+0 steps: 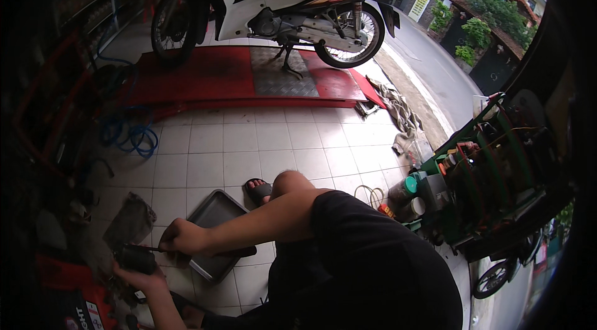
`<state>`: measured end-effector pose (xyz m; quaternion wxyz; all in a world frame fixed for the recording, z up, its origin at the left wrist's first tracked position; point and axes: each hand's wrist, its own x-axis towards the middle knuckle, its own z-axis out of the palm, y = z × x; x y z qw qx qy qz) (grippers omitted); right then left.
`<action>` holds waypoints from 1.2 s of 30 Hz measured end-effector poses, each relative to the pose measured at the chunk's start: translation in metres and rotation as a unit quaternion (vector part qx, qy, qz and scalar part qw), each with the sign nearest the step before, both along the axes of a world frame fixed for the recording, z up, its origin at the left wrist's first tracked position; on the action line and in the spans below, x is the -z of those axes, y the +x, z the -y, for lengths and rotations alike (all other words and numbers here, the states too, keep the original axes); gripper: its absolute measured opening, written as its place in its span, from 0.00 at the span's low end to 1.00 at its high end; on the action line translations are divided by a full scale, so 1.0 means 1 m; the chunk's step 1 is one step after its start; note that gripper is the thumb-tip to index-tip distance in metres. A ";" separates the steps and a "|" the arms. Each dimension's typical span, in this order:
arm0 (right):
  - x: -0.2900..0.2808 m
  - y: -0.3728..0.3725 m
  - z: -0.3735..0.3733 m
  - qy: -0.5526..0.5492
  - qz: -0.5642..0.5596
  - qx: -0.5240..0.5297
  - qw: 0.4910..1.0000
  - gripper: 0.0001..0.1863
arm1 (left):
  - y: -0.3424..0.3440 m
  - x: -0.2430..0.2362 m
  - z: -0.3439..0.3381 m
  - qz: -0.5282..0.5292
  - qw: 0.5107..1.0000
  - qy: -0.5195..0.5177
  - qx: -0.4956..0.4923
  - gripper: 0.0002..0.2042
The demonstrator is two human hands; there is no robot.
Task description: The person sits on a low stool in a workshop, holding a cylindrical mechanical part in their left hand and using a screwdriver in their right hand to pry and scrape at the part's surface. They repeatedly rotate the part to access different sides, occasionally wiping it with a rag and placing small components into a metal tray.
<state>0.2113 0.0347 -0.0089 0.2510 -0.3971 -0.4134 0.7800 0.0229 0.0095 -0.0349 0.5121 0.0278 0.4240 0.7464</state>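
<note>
My left hand (pixel 142 278) is wrapped round a dark cylindrical part (pixel 138 260) at the lower left, holding it from below. My right hand (pixel 184 236) reaches across from the right, closed on a thin dark rod-like tool (pixel 147 247). The tool's far end meets the top of the cylinder; its exact kind is too dark to make out. Under my right forearm a grey rectangular tray (pixel 217 209) rests on the tiles, partly hidden by that arm. Just beyond my hands lies a crumpled, dirty, clear-looking bag or cloth (pixel 132 218).
A white and red motorbike (pixel 298 10) stands on a red lift platform (pixel 205 78) ahead. Coiled blue hose (pixel 134 137) lies at left, a rag (pixel 401 119) by the platform's right end. A green tool cart (pixel 479 174) borders the right; a red box (pixel 68 286) sits lower left.
</note>
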 end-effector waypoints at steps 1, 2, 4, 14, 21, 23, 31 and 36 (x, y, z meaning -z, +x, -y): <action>-0.002 -0.002 -0.001 0.003 0.002 -0.003 1.000 0.13 | 0.000 -0.003 0.001 0.002 1.000 -0.002 -0.003 0.26; -0.003 -0.005 -0.002 0.006 0.004 -0.005 1.000 0.13 | 0.000 -0.005 0.001 0.004 1.000 -0.003 -0.006 0.26; -0.005 -0.001 0.000 0.023 0.019 -0.009 1.000 0.14 | 0.000 0.000 0.002 -0.004 0.999 0.004 0.031 0.26; 0.004 -0.006 0.002 0.026 -0.011 0.029 0.999 0.13 | 0.002 0.002 0.000 -0.004 1.000 0.003 0.029 0.26; -0.008 -0.007 0.003 -0.043 -0.016 0.000 0.999 0.17 | 0.000 0.002 0.002 -0.013 0.999 0.007 0.046 0.27; -0.014 -0.010 0.005 -0.023 -0.003 -0.014 1.000 0.18 | -0.004 0.006 0.002 -0.013 0.998 0.011 0.055 0.27; -0.001 -0.006 0.004 0.016 0.034 0.031 0.999 0.21 | 0.011 -0.003 0.002 -0.009 0.999 0.001 0.041 0.28; -0.023 -0.003 0.002 -0.012 0.017 0.015 1.000 0.16 | 0.001 0.004 0.005 -0.002 0.997 0.033 0.067 0.27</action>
